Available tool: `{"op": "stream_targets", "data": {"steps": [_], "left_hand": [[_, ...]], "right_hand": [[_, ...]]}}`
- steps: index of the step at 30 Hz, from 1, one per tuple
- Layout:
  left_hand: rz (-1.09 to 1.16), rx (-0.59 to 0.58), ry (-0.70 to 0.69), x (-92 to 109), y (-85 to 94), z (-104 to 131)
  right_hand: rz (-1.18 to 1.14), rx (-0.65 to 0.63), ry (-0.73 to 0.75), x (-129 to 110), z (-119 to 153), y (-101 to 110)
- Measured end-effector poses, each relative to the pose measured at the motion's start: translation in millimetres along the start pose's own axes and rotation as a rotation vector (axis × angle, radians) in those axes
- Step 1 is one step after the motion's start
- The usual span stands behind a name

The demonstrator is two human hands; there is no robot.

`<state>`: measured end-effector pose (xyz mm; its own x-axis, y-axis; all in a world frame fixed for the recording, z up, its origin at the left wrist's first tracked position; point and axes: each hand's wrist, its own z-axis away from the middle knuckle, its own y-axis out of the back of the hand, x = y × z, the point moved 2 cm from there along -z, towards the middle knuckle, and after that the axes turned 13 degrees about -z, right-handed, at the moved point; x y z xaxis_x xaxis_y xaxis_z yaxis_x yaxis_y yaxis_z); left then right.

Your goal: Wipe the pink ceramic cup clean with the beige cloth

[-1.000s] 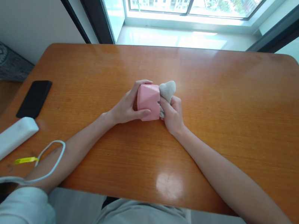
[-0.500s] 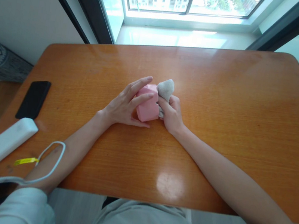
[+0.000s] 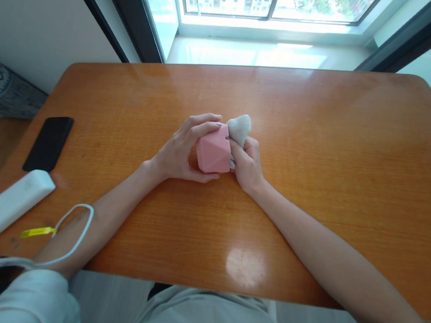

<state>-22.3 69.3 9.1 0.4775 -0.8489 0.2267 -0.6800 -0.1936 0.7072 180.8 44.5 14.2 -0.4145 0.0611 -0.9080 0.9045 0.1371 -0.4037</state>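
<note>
A pink faceted block-like object (image 3: 214, 149), perhaps a small pot or cup, is held above the middle of the table. My left hand (image 3: 182, 148) is closed around it, fingers along its far side and thumb along its near side. My right hand (image 3: 251, 164) grips a bunched light grey cloth (image 3: 239, 128) at the object's right side. Part of the cloth sticks up beyond the fingers, and a fold shows below them. The right fingertips and the object's right-hand side are partly hidden, so I cannot tell whether cloth is inside it.
The brown wooden table (image 3: 335, 202) spreads under both arms. At its left lie a black phone (image 3: 48, 143) and a white power strip (image 3: 13, 204). A white cable (image 3: 86, 228) with a yellow tag (image 3: 38, 232) crosses my left forearm. A window (image 3: 273, 1) stands beyond the far edge.
My left fingers have shifted toward the far side of the pink object, which is turned slightly and shows a different facet. The right hand and cloth have hardly moved.
</note>
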Motion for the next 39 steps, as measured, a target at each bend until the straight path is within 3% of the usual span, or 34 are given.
{"op": "stream_targets", "data": {"steps": [7, 15, 19, 22, 27, 34, 39], "left_hand": [[0.212, -0.060, 0.190, -6, -1.6, 4], [0.352, -0.094, 0.378, 3, 6.1, -7], [0.484, -0.133, 0.545, 2, -0.6, -1], [0.509, -0.099, 0.568, 1, -7.6, 3], [0.262, 0.152, 0.348, -3, -4.1, 2], [0.005, 0.134, -0.191, -12, 2.7, 7], [-0.140, 0.109, -0.284, -9, -0.3, 6]], "right_hand": [[0.049, -0.017, -0.033, -2, 2, -1], [0.049, -0.027, -0.030, 0, 2, -1], [0.075, -0.036, -0.033, -1, 3, -2], [0.065, -0.042, -0.033, 0, 3, -3], [-0.026, -0.028, -0.062, 4, 1, -2], [-0.033, -0.012, -0.067, 5, 0, -1], [-0.017, -0.001, -0.052, 4, -1, 0]]}}
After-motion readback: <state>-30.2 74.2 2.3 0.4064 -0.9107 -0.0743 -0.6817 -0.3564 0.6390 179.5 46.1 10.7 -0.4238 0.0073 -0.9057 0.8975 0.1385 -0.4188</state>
